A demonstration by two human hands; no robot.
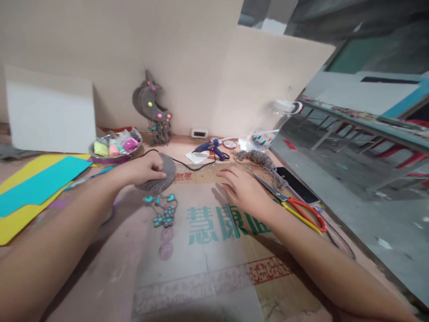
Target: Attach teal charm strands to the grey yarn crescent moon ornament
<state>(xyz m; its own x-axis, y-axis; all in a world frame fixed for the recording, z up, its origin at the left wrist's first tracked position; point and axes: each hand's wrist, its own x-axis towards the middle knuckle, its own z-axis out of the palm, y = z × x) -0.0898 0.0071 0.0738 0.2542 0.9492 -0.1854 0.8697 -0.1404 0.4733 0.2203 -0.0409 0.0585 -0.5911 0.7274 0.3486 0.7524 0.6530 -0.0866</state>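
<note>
My left hand (147, 169) is closed on the edge of a grey moon-shaped felt piece (164, 175) lying on the cardboard sheet (208, 232). Strings with teal hearts and beads (162, 210) hang from it toward me. My right hand (243, 190) lies flat on the cardboard, fingers stretched out, holding nothing. It rests just left of the scissors (295, 206) with red and yellow handles. A finished grey moon ornament (152, 105) with coloured dots leans against the back wall.
A metal bowl of coloured clay packets (115, 146) stands at back left, by teal and yellow foam sheets (36, 185). A blue glue gun (211, 147), grey yarn (258, 158), a black phone (298, 185) and a plastic bottle (268, 134) lie at right. The table edge drops off on the right.
</note>
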